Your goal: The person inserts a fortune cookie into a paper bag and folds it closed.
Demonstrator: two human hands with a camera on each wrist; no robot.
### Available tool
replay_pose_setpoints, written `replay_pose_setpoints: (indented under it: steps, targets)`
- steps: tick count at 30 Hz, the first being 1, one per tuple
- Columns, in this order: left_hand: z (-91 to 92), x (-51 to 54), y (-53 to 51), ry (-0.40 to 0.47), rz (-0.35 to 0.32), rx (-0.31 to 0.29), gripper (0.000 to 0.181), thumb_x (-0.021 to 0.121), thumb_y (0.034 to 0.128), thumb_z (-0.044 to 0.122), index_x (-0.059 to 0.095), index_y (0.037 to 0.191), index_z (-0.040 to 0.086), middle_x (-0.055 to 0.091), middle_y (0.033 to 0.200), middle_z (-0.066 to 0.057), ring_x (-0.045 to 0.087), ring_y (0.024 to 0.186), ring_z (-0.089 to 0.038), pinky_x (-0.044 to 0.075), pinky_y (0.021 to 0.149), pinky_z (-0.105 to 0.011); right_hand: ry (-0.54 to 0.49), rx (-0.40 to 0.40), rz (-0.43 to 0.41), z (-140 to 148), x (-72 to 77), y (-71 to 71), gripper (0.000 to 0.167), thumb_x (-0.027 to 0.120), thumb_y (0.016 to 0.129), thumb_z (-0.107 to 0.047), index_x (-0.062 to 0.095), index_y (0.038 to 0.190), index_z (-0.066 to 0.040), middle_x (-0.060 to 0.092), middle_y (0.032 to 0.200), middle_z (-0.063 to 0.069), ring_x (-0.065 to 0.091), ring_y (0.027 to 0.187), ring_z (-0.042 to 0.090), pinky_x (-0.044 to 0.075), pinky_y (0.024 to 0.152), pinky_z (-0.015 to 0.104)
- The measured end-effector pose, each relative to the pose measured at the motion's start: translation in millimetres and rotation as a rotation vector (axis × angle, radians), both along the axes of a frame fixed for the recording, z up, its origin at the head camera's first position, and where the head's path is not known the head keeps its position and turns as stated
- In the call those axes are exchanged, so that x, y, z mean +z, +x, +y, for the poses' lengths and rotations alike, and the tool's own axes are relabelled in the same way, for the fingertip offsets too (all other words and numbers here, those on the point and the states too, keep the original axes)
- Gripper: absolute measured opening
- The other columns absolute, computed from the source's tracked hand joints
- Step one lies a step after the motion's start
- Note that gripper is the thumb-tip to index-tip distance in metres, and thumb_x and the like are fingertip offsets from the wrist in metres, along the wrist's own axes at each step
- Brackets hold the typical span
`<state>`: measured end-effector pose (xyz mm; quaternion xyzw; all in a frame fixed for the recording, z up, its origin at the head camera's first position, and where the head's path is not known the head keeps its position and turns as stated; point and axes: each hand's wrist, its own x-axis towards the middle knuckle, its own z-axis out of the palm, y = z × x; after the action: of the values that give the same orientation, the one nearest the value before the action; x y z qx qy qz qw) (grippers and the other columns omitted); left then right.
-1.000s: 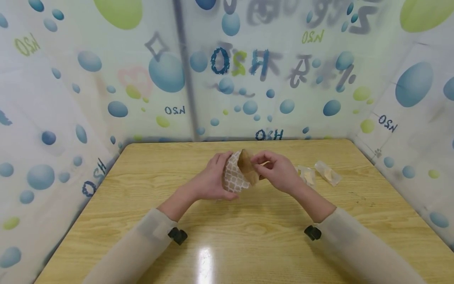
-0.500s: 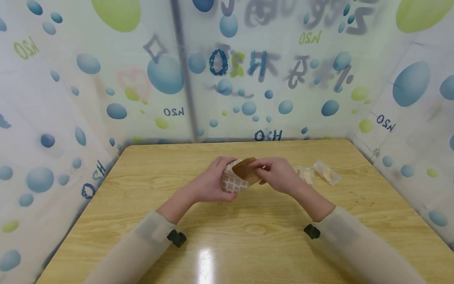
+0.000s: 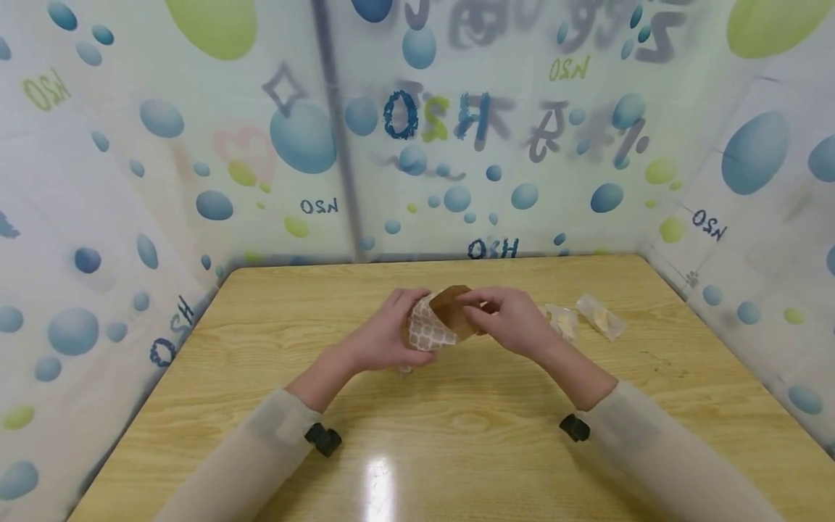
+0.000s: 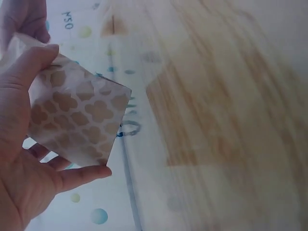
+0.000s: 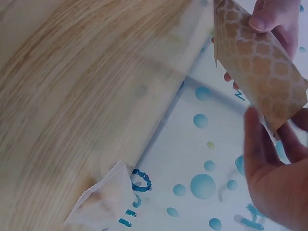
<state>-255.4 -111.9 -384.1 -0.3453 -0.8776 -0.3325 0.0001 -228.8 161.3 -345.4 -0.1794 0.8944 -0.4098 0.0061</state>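
Note:
A kraft paper bag (image 3: 432,328) with a white quatrefoil print is held above the table, tilted, its plain brown inside showing at the mouth toward the right. My left hand (image 3: 388,330) grips the bag from the left, with thumb and fingers on opposite sides; the left wrist view shows this patterned bag (image 4: 79,113) up close. At the mouth, my right hand (image 3: 505,319) pinches the brown edge. In the right wrist view, the fingers (image 5: 251,139) of that hand are at the bag's lower end. Whatever the bag contains is hidden.
Right of my hands, two small clear packets with pale contents lie on the wooden table (image 3: 457,449): one packet (image 3: 564,323) close to my right wrist, another packet (image 3: 601,317) beyond it. A small clear scrap (image 3: 406,370) shows under my left hand. Printed curtains (image 3: 417,203) enclose the table.
The bag's brown mouth flap has turned and spread wider between the hands. My right hand has shifted slightly down and stays at the edge; my left hand keeps its grip.

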Motion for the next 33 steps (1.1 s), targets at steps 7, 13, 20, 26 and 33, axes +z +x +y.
replay_pose_setpoints:
  steps: [7, 13, 20, 26, 33]
  targets:
    - [3.4, 0.4, 0.5, -0.002, 0.006, 0.043, 0.112, 0.097, 0.0833, 0.034, 0.031, 0.169, 0.006, 0.044, 0.155, -0.019, 0.053, 0.132, -0.031, 0.054, 0.115, -0.052, -0.028, 0.116, -0.047, -1, -1.7, 1.3, 0.018, 0.082, 0.1, -0.038, 0.087, 0.11, -0.023, 0.049, 0.167, 0.015, 0.04, 0.157, 0.044, 0.046, 0.117, 0.07]
    - [5.4, -0.5, -1.2, -0.015, 0.012, 0.049, 0.115, 0.098, 0.0808, 0.031, 0.029, 0.169, 0.004, 0.044, 0.155, -0.021, 0.052, 0.132, -0.032, 0.053, 0.115, -0.052, -0.021, 0.158, 0.026, -5, -0.6, 5.3, 0.008, 0.082, 0.1, -0.025, 0.088, 0.098, -0.021, 0.025, 0.182, 0.014, -0.002, 0.17, 0.049, 0.007, 0.125, 0.086]
    - [2.3, -2.1, -1.3, -0.018, 0.006, 0.022, 0.115, 0.1, 0.0785, 0.029, 0.03, 0.168, 0.006, 0.043, 0.154, -0.02, 0.05, 0.134, -0.032, 0.053, 0.116, -0.054, -0.047, 0.089, -0.021, 5, -1.0, 0.5, 0.023, 0.071, 0.108, -0.029, 0.084, 0.124, -0.018, 0.044, 0.173, 0.016, 0.045, 0.158, 0.044, 0.047, 0.118, 0.069]
    - [-1.4, -1.7, 1.2, -0.025, 0.011, -0.021, 0.111, 0.099, 0.0792, 0.025, 0.033, 0.167, 0.01, 0.041, 0.153, -0.02, 0.052, 0.133, -0.033, 0.054, 0.114, -0.053, 0.028, -0.007, -0.044, 11, 2.2, -0.2, 0.028, 0.067, 0.109, -0.014, 0.08, 0.133, -0.01, 0.076, 0.139, 0.016, 0.077, 0.108, 0.026, 0.06, 0.08, 0.033]
    - [-3.8, -1.1, 2.6, -0.033, -0.052, -0.007, 0.116, 0.098, 0.0802, 0.025, 0.028, 0.171, 0.012, 0.037, 0.161, -0.02, 0.051, 0.138, -0.035, 0.053, 0.115, -0.056, 0.024, -0.003, -0.034, 18, -2.0, -0.9, 0.028, 0.067, 0.11, -0.017, 0.078, 0.136, -0.011, 0.078, 0.134, 0.014, 0.077, 0.106, 0.027, 0.062, 0.081, 0.035]
